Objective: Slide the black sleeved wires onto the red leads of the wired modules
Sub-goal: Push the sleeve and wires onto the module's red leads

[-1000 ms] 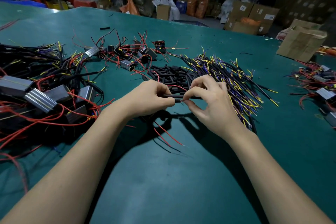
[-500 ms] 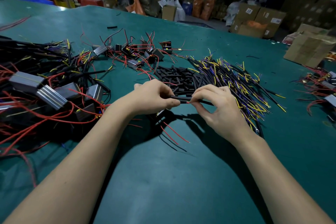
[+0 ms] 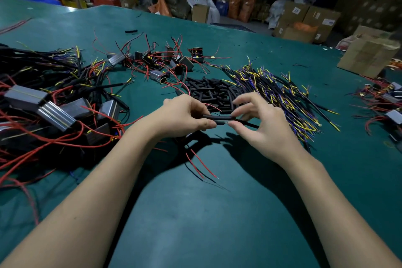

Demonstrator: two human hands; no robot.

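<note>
Black sleeved wire (image 3: 245,123) horizontal, pinched between both hands above table; red leads (image 3: 202,165) trailing below onto table.

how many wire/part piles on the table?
5: finished modules at left, loose modules far centre, black sleeves behind the hands, coloured wires right of centre, more modules at the right edge, partly cut off.
</note>
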